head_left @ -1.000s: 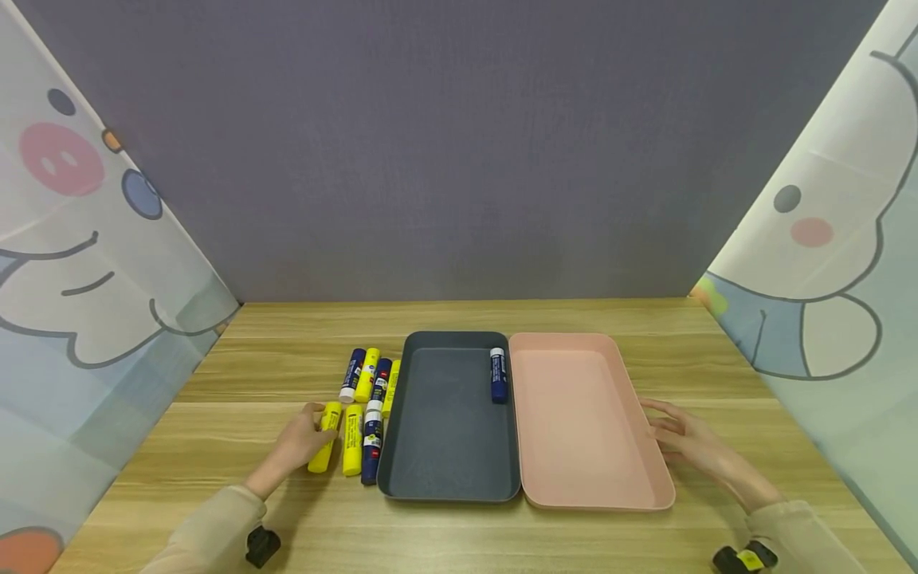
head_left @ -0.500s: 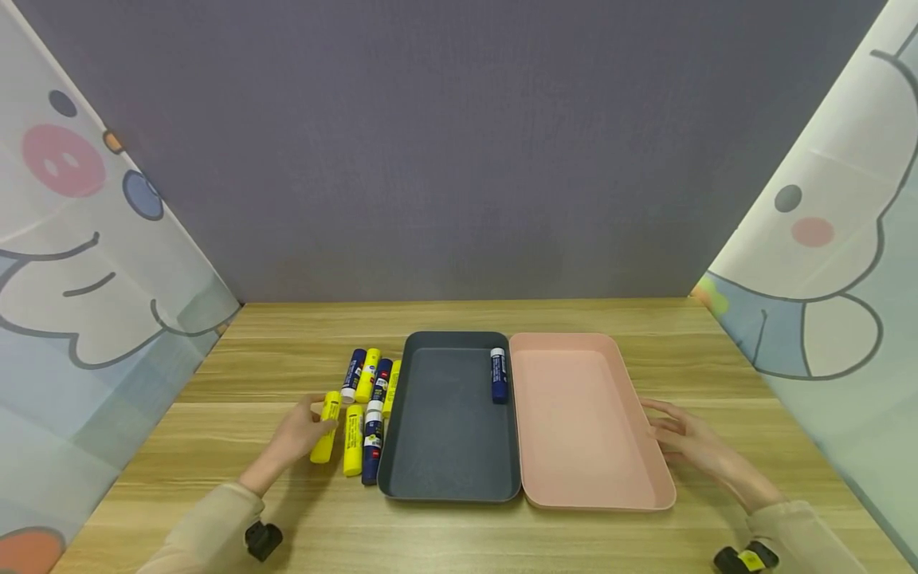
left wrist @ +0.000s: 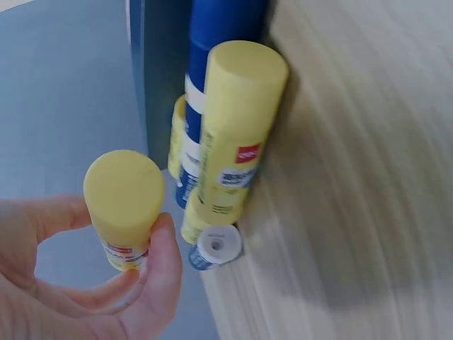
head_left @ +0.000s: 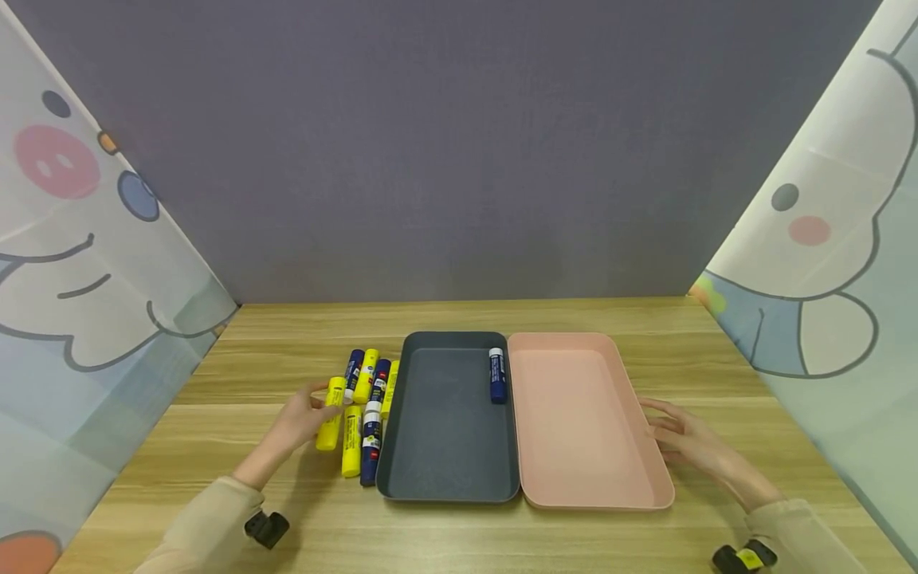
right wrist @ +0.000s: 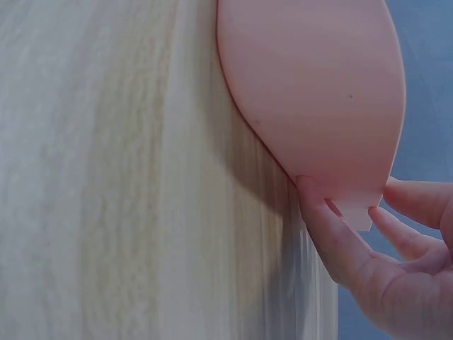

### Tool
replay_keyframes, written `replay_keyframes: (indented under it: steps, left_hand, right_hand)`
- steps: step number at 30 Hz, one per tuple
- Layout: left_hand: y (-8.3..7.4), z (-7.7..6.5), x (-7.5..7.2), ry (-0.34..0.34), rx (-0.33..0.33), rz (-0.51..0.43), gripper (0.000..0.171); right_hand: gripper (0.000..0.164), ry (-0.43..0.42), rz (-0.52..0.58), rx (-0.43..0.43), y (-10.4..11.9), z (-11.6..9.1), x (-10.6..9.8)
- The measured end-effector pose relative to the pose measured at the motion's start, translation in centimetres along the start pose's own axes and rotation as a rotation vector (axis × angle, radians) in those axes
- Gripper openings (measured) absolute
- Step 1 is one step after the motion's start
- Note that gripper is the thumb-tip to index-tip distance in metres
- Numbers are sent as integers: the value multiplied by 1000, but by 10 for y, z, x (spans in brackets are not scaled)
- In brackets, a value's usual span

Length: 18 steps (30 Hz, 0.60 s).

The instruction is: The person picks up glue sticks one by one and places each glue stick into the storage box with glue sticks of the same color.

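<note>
My left hand (head_left: 297, 420) pinches a yellow glue stick (left wrist: 124, 195) between thumb and fingers. In the head view that stick is at the left end of a cluster of glue sticks. Beside it lie another yellow glue stick (head_left: 351, 442) and a blue glue stick (head_left: 370, 450) with a white cap. Behind these, blue and yellow sticks lie in a row, among them a blue glue stick (head_left: 354, 373). My right hand (head_left: 684, 438) touches the right side of the pink tray (right wrist: 318, 92), its fingers fairly straight against the wall and rim.
A dark grey tray (head_left: 448, 494) stands between the cluster and the pink tray, side by side with the latter. Inside it, along the right wall, lies one blue glue stick (head_left: 498, 379). A grey panel (head_left: 459, 159) rises behind the wooden table (head_left: 459, 542).
My left hand has lifted the yellow glue stick and moved it away from me and slightly right. The right hand and both trays have stayed in place.
</note>
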<state>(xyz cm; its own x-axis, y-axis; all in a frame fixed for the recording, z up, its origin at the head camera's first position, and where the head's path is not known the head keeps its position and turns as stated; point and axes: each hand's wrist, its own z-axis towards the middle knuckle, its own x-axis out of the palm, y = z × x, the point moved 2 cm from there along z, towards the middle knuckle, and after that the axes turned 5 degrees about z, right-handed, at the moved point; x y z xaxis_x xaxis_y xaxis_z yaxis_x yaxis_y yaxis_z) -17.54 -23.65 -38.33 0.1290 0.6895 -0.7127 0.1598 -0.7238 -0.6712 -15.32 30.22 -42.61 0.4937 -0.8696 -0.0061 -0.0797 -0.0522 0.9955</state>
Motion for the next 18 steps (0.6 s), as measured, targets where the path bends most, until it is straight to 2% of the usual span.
replay_keyframes:
  steps: [6,11,18]
  left_hand:
    - [-9,1,1,20,-6,-36,62]
    - [-15,5,4,17,12,-78,59]
    - [-26,11,10,25,37,-109,58]
  right_hand:
    - [42,1,20,-5,-1,1,-1]
    - [43,5,16,-20,-1,1,-1]
    - [42,-25,-6,3,1,1,-1]
